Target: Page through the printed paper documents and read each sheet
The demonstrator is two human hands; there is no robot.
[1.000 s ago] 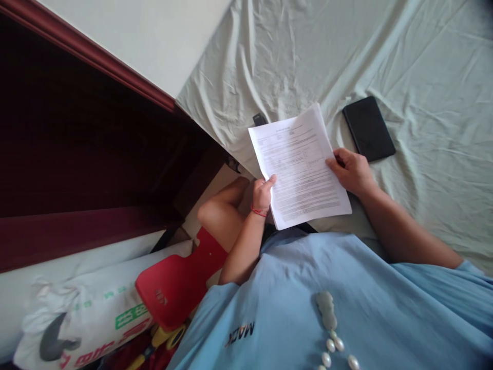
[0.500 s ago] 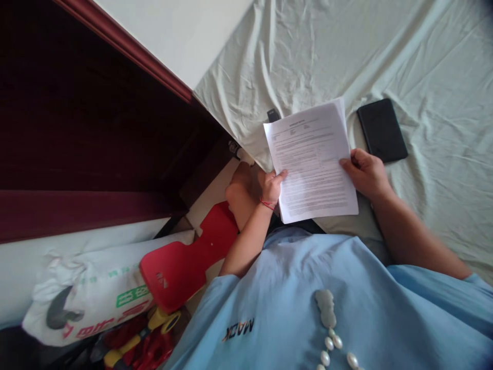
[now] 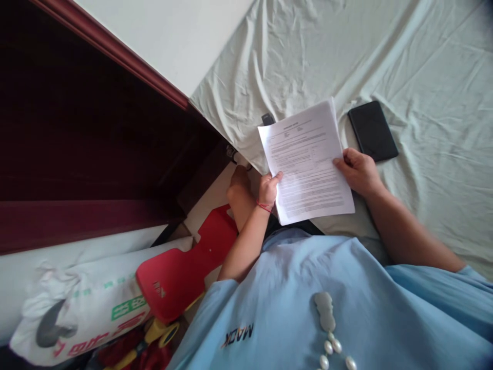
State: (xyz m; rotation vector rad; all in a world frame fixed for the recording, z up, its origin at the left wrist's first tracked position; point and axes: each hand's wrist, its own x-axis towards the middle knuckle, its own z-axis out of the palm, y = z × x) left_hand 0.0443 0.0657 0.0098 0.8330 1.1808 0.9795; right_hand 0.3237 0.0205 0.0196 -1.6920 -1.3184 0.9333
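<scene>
A stack of printed paper sheets (image 3: 308, 180) is held up over my lap, its text side facing me. My left hand (image 3: 268, 189), with a red string at the wrist, pinches the left edge, thumb on top. The right edge is gripped by my right hand (image 3: 360, 172), its thumb on the front page and the other fingers partly hidden. Just beyond my right hand a black flat case or tablet (image 3: 373, 130) lies on the pale sheet. A small dark object (image 3: 267, 119) sits past the top left corner of the pages, partly covered by them.
The bed (image 3: 435, 103) has a wrinkled pale green sheet. To the left stands dark red wooden furniture (image 3: 88, 216). Below it are a red plastic seat (image 3: 185, 272), a white printed sack (image 3: 92, 308) and a yellow-and-red item (image 3: 154, 334). A white wall (image 3: 169, 36) meets the bed.
The whole view has shifted slightly, so the papers, both hands and the black case appear a little further left. Both hands keep their hold on the sheets.
</scene>
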